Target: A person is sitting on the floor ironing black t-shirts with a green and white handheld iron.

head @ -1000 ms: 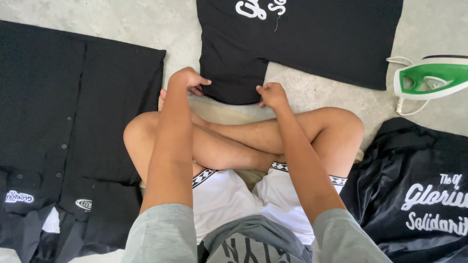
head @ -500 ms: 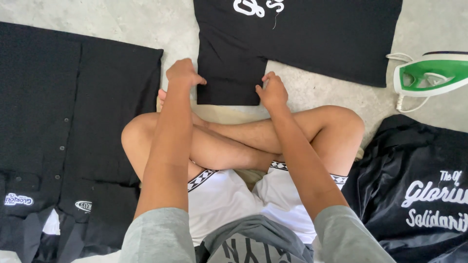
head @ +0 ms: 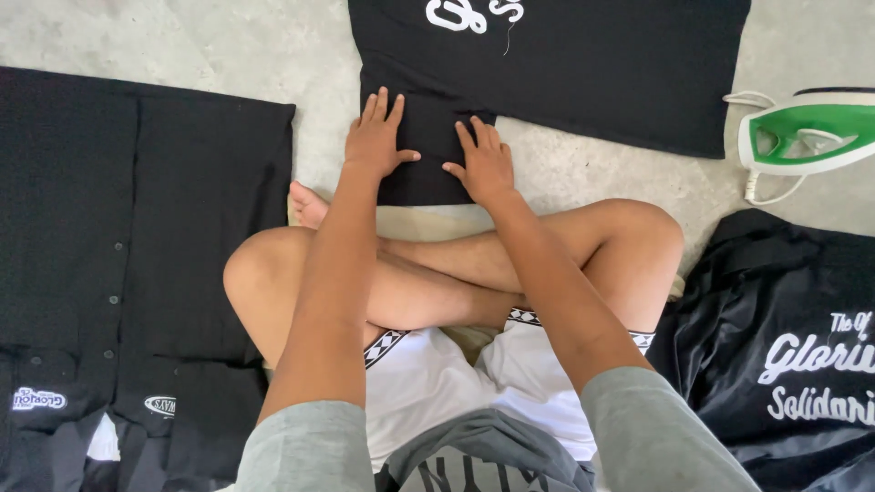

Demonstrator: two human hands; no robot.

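Black shirt (head: 583, 64) lies flat on the concrete floor (head: 228, 46) at 12 o'clock from the seated person, white lettering on its upper part, one narrow folded section reaching down toward the crossed legs. Both hands press on that section. Left hand (head: 376, 137): fingers straight and slightly spread, palm down, thumb out toward 3 o'clock; nothing gripped, flat contact only. Right hand (head: 483, 162): fingers also extended, spread, pointing to 11 o'clock, palm flat on the cloth, thumb out toward 9 o'clock; grips nothing. Thumbs sit near each other, a strip of black fabric between them. Forearms run back toward 6 o'clock over bare crossed legs (head: 437, 273); one foot (head: 308, 205) shows just beside the left wrist at 9 o'clock. White shorts and grey sleeves at 6 o'clock.

Outward: a stack of black buttoned garments (head: 137, 255) lies flat at 9 o'clock, small white logos on its lower part. At 2 o'clock a green and white iron (head: 807, 132) rests on the floor, cord looped beside it, well apart from the hands. At 4 o'clock a crumpled black garment with white script (head: 784, 346) touches the right knee area.
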